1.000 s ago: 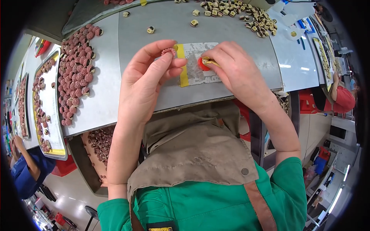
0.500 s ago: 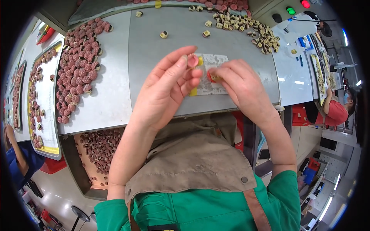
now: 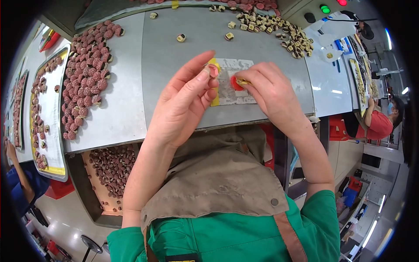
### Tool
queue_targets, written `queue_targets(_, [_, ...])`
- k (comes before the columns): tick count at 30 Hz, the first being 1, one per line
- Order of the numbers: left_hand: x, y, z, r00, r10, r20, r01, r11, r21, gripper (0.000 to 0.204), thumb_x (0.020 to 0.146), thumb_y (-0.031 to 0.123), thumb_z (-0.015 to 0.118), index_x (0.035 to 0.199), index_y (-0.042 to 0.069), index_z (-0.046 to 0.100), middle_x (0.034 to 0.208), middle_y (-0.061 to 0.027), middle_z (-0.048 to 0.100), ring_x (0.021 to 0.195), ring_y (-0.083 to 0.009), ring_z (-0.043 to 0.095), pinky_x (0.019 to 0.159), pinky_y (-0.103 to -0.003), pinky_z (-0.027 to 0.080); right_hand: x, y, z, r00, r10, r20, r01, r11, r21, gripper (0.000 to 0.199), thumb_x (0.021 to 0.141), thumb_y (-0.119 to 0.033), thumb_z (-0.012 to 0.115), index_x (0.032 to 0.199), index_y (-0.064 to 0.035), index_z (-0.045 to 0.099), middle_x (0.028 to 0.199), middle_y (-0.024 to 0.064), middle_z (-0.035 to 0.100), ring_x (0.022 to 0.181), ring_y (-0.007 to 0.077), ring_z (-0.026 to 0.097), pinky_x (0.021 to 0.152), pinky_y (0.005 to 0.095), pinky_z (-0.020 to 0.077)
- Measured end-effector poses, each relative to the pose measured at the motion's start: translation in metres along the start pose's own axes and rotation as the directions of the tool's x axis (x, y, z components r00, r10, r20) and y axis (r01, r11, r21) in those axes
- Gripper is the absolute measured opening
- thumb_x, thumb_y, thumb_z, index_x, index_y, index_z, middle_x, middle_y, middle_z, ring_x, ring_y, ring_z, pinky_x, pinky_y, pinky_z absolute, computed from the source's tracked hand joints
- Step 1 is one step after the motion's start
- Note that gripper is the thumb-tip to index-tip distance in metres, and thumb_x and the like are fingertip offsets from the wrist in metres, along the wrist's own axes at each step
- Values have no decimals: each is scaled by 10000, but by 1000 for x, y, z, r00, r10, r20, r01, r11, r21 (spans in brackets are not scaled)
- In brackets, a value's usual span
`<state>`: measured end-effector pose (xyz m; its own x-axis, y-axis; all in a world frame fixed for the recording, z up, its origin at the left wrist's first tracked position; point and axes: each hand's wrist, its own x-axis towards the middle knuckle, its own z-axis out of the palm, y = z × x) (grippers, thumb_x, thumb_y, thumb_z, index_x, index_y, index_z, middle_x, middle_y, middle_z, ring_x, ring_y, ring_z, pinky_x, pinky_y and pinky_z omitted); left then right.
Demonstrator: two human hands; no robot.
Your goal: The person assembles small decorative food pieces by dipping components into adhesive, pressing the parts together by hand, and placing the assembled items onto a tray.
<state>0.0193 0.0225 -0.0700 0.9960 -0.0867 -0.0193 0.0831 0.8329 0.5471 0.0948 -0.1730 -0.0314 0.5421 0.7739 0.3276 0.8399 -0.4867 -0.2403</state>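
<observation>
A small pink cup-shaped piece (image 3: 213,70) is pinched between the thumb and fingers of my left hand (image 3: 174,107), its hollow side showing. My right hand (image 3: 277,94) has its fingertips closed on a small cream-and-dark block (image 3: 242,81), partly hidden by the fingers. The block is right at a red round thing (image 3: 235,84), which may be a shallow dish; whether they touch, I cannot tell. Under both hands lies a stained white mat (image 3: 227,65) with yellow tape along its left edge. Between the hands there is a small gap.
Pink bumpy pieces (image 3: 89,74) are heaped to the left, beside a long tray (image 3: 56,105). Loose cream-and-dark blocks (image 3: 297,43) lie at the far right. Below the table, an open drawer (image 3: 94,196) holds more pieces. Co-workers sit at both sides.
My right fingers have lifted slightly and rolled the block, so more of the red round thing shows. My left hand keeps its pinch on the pink piece. The whole view has shifted a little.
</observation>
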Motion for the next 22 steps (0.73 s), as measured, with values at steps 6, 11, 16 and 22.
queue_targets(6, [-1,-1,10,996,43,-84,-40,998,41,343,919,143,585,1234,32,507,1084,-36,584,1027,-117,558,873,-238,454,-2,0,-1,1000,-3,-31,4,1000,10,216,752,-10,640,963,-47,617,871,102,572,816,279,551,707,349,461])
queue_targets(11, [-4,0,8,998,-1,-55,6,997,82,313,941,138,541,1234,34,500,1093,-47,590,1004,-132,581,870,-253,473,-8,-4,-8,924,358,134,-369,748,551,170,888,-67,579,1047,-13,601,967,57,599,890,143,575,773,267,461])
queue_targets(16, [-3,-1,13,997,3,-79,1,999,49,299,955,140,516,1238,45,491,1096,-45,599,972,-127,597,844,-258,486,-11,-12,1,886,454,98,-285,365,886,202,937,-102,549,1118,-16,566,1043,46,599,927,92,553,809,240,463])
queue_targets(22, [-3,-1,9,996,-53,-69,63,985,160,317,931,182,578,1209,52,499,1104,-61,608,979,-138,594,852,-260,474,1,-22,-1,922,385,44,-205,388,899,276,938,-139,558,1179,-10,528,1124,62,585,1012,112,543,905,250,423])
